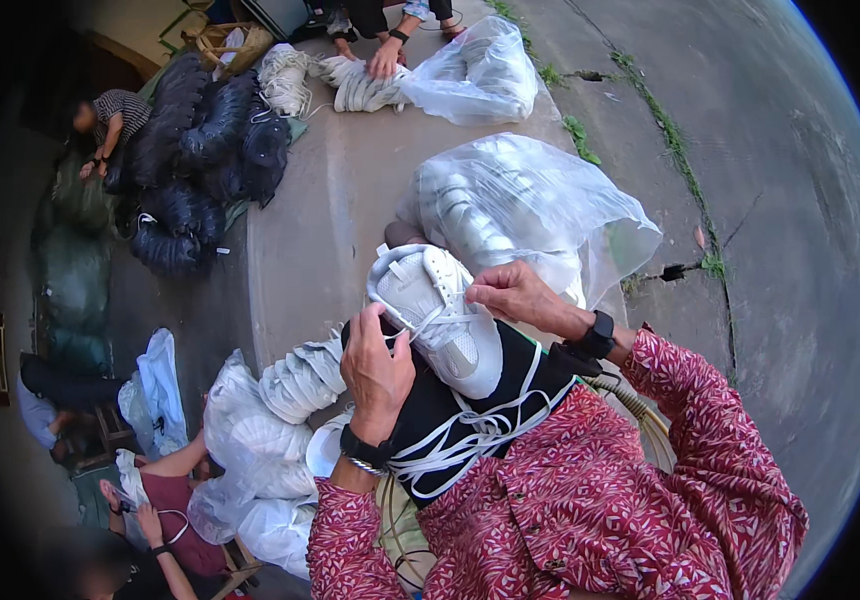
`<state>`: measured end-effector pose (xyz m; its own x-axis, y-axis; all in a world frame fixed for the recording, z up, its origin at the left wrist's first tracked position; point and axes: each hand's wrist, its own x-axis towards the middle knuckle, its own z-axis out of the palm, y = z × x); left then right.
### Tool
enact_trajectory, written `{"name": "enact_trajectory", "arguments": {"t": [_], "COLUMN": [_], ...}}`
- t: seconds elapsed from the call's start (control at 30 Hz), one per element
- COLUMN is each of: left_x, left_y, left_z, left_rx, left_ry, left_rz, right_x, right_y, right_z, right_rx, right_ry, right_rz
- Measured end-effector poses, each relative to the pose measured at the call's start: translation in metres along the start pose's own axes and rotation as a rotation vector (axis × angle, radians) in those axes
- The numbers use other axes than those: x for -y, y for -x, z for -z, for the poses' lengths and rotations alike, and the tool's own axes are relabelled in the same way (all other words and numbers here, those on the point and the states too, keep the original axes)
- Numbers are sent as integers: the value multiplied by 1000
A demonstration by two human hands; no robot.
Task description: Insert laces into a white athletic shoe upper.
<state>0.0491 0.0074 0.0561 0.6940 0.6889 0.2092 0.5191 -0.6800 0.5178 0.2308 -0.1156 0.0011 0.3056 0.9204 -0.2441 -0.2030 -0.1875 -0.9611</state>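
A white and grey sneaker (465, 345) rests on my lap, its toe toward me. White shoelace (437, 322) is threaded across part of its tongue. With thumb and fingertips closed, my right hand (522, 296) pinches a lace end at the right eyelets. On the other side, my left hand (378, 378) has its fingers bent around another length of lace beside the shoe's collar; its exact grip is partly hidden. A bundle of loose white laces (475, 432) lies over the black cloth (420, 408) on my thighs.
A clear plastic bag of white shoes (510, 200) stands just beyond my knees. To the left are stacked pale shoes (302, 382) and filled plastic bags (250, 425). Black bags (200, 130) are piled farther off. Another person's hand (387, 58) touches shoes at the top.
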Motion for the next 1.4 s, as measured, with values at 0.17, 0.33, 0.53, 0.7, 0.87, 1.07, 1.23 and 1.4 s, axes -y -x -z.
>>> {"name": "enact_trajectory", "arguments": {"t": [0.17, 0.33, 0.53, 0.7, 0.87, 1.07, 1.23, 1.4], "left_x": [14, 16, 28, 32, 31, 15, 11, -54], "left_y": [-10, -20, -23, -21, -21, -18, -12, 14], "left_z": [13, 18, 16, 13, -2, -16, -24, -9], "left_rx": [225, 233, 199, 176, 238, 223, 127, -71], "left_ry": [-186, -228, -278, -162, -131, -334, -233, 171], "left_rz": [-264, -387, -391, -385, -167, -138, -143, -523], "right_x": [-13, -10, 0, 19, 24, 38, 67, 75], "right_y": [-9, -16, -26, -26, -29, -39, -39, -49], "right_z": [-6, -4, -13, -19, -6, -6, -18, -12], "right_rx": [9, -40, -95, -53, 70, 65, 281, 279], "right_ry": [-43, -16, 393, 846, 685, 634, 940, 1315], "right_rz": [-9, 39, 270, 646, 257, 585, 446, 511]}}
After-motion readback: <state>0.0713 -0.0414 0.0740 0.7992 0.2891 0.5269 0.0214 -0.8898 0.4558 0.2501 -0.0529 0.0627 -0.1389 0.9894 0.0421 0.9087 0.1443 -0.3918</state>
